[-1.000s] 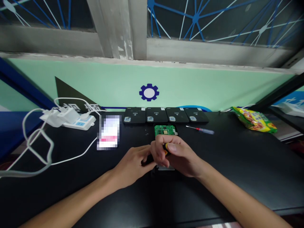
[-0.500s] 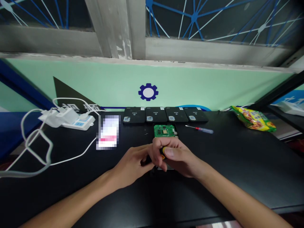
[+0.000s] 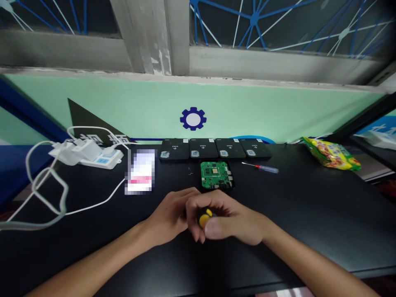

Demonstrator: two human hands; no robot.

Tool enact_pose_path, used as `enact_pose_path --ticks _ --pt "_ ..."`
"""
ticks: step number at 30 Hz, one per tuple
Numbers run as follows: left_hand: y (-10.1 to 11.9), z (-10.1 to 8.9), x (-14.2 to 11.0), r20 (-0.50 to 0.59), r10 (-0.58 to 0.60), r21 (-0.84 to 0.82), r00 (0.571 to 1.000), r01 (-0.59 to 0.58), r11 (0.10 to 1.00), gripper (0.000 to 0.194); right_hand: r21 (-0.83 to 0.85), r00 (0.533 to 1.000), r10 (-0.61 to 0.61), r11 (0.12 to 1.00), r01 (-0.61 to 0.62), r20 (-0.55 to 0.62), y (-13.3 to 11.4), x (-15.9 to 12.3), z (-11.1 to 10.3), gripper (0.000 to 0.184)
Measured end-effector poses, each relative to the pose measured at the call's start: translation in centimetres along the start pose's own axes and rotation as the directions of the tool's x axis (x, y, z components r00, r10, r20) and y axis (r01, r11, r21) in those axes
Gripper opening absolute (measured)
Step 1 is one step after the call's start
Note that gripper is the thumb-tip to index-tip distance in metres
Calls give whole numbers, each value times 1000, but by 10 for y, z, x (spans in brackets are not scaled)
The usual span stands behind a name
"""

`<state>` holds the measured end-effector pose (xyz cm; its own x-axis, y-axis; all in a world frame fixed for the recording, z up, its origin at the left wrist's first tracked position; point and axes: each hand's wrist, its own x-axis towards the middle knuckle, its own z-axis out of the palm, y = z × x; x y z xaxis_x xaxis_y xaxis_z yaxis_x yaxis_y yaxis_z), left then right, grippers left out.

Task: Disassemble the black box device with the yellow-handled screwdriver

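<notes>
My right hand (image 3: 229, 220) is closed round a tool with a yellow end cap (image 3: 204, 217), held upright near the table's front middle. My left hand (image 3: 168, 214) curls beside it, fingertips touching something dark under the right hand that I cannot make out. Just beyond the hands lies an opened black device with a green circuit board (image 3: 215, 174) facing up. Several closed black devices (image 3: 215, 148) stand in a row behind it.
A red and clear screwdriver (image 3: 261, 167) lies right of the board. A phone (image 3: 140, 171) lies to the left, with a white power strip (image 3: 93, 154) and looping white cables (image 3: 46, 185) beyond. A yellow-green snack bag (image 3: 331, 154) sits at the back right on the black table (image 3: 309, 214).
Both hands have drawn back toward me, uncovering the whole green board. The tool's yellow cap now points up at the camera.
</notes>
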<state>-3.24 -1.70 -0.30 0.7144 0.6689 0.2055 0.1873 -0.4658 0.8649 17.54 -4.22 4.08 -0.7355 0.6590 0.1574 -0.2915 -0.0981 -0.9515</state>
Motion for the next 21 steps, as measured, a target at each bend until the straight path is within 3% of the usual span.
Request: enact_pose_path --ticks 5,10,12,16,21 --pt "1 -3 1 60 70 46 996 -72 996 22 -149 981 160 978 -143 109 17 1 9 39" --pt "3 -3 2 50 34 -4 998 -34 999 10 -67 999 -37 997 38 12 18 2 7 33" --pt "1 -1 2 30 -30 -28 999 30 999 5 -36 998 -66 997 66 -6 13 2 3 38" --pt "-5 4 1 -12 -126 -8 992 126 992 15 5 991 -107 994 107 -87 11 -1 -5 49" --pt "-9 8 1 -57 -76 83 995 80 993 4 25 978 -140 989 145 -153 17 -2 -7 50"
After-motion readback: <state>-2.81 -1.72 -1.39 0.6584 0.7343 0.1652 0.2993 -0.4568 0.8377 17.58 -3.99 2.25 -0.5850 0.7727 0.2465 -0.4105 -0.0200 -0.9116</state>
